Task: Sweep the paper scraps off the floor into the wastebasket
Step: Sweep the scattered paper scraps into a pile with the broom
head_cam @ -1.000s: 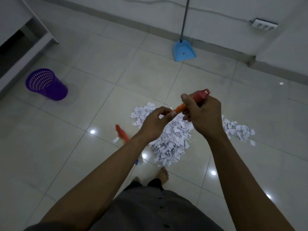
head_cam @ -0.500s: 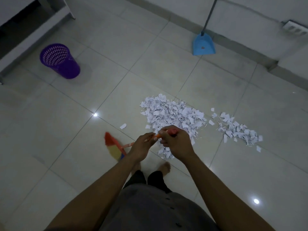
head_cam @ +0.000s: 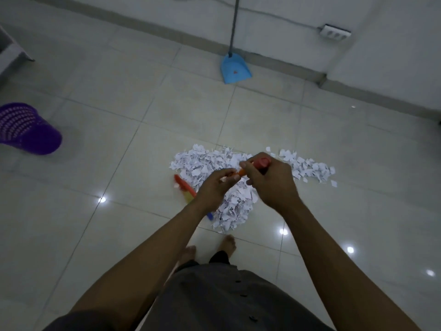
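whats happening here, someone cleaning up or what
A person stands barefoot on a pale tiled floor, gripping the orange handle of a broom with both hands: the right hand near the top end, the left hand just below it. The broom's orange, multicoloured head rests at the left edge of a heap of white paper scraps. None of the scraps have been collected yet: the blue long-handled dustpan stands by the wall, and the purple mesh wastebasket sits off to the left.
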